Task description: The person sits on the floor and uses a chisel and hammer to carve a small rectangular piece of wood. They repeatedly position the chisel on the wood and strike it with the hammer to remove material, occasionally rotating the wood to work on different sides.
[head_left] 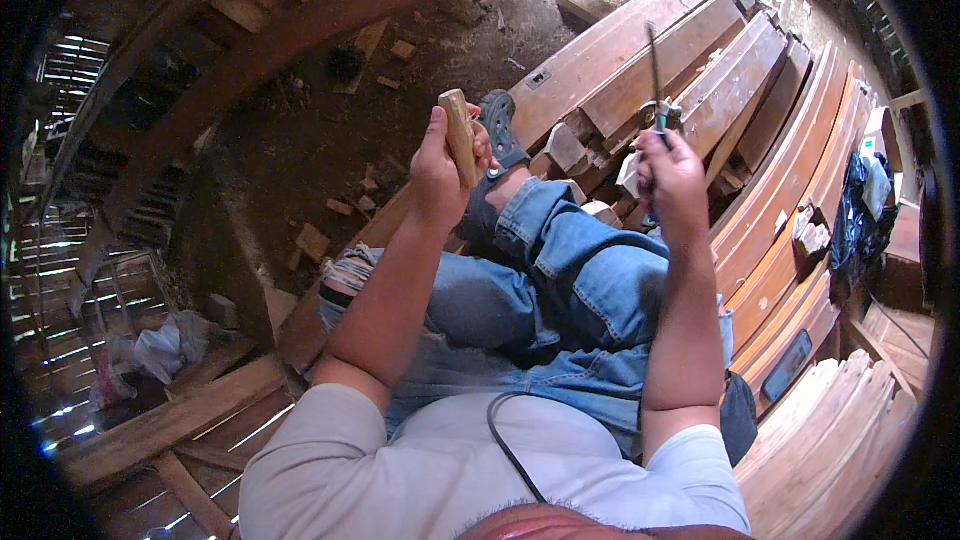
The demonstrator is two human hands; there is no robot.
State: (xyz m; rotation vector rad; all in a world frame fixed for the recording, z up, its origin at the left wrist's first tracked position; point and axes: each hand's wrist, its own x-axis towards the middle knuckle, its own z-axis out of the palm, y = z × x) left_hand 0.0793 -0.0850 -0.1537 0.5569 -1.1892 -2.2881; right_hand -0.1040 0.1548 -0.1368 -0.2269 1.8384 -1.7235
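My left hand (pixel 440 162) is closed around a short, pale wooden block (pixel 459 138), held upright above my knees with its long face showing. My right hand (pixel 671 175) grips the handle of a hand tool (pixel 655 65) with a long, thin, dark shaft pointing up and away from me. Some green shows at the handle just above my fist; whether the tool is a file or a screwdriver is unclear. The tool and the block are well apart. Below both hands are my legs in blue jeans (pixel 590 260).
Long, reddish-brown wooden boards (pixel 745 70) are stacked to the right, with small offcuts (pixel 566 147) beside them. A phone (pixel 788 365) and a black plastic bag (pixel 862 215) lie on the boards. Wood scraps (pixel 313 242) litter the dirt floor. A curved wooden beam (pixel 330 35) spans the far left.
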